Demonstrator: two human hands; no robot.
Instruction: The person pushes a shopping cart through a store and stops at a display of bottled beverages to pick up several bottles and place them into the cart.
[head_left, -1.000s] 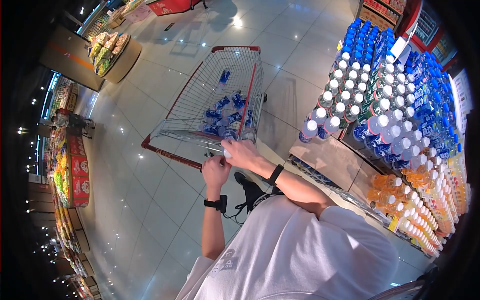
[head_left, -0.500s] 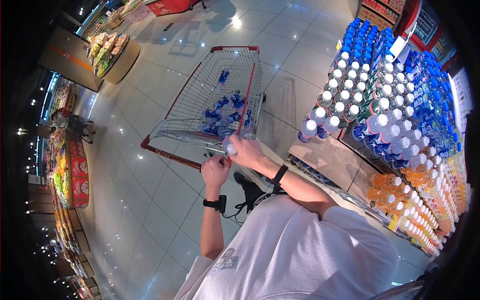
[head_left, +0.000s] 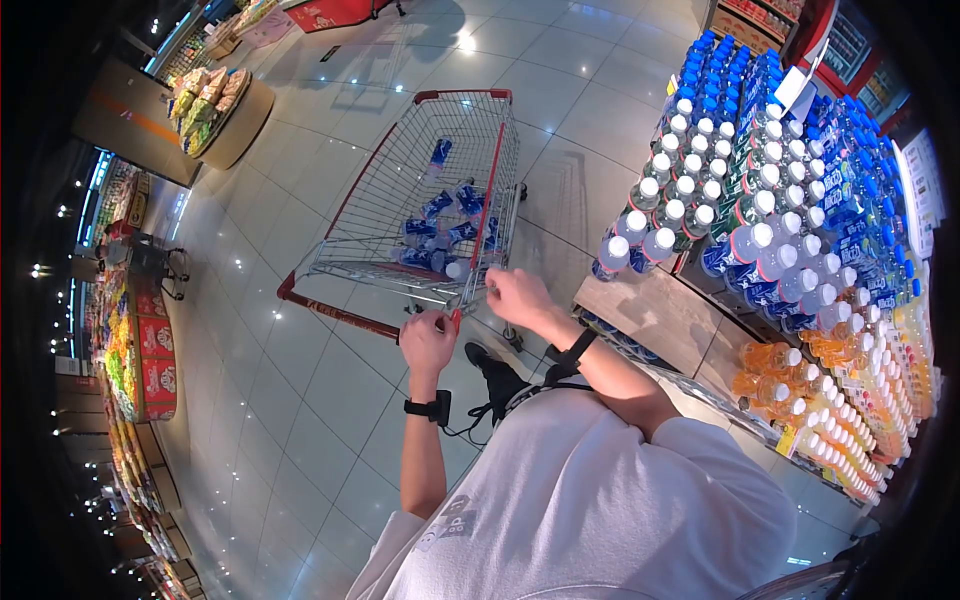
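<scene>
My left hand (head_left: pixel 427 340) is wrapped round the right end of the red cart handle (head_left: pixel 340 313). Just right of the basket's near corner, my right hand (head_left: pixel 517 298) hangs in the air with fingers curled; whether anything is in them is too small to tell. Several blue-labelled bottles (head_left: pixel 437 205) lie in the near part of the wire shopping cart (head_left: pixel 400 150). A single bottle (head_left: pixel 441 152) lies farther forward in it. One white-capped bottle (head_left: pixel 457 269) rests at the near right corner of the basket.
Rows of white-capped bottles (head_left: pixel 684 187) and blue-capped bottles (head_left: pixel 712 80) stand on the right display, with orange drinks (head_left: pixel 768 357) nearer. A round snack stand (head_left: pixel 240 125) is at upper left. Along the left run shelves (head_left: pixel 157 345) of packaged goods.
The bottle in my right hand has been let go and is now in the cart's near right corner. My right hand has moved right, away from the basket.
</scene>
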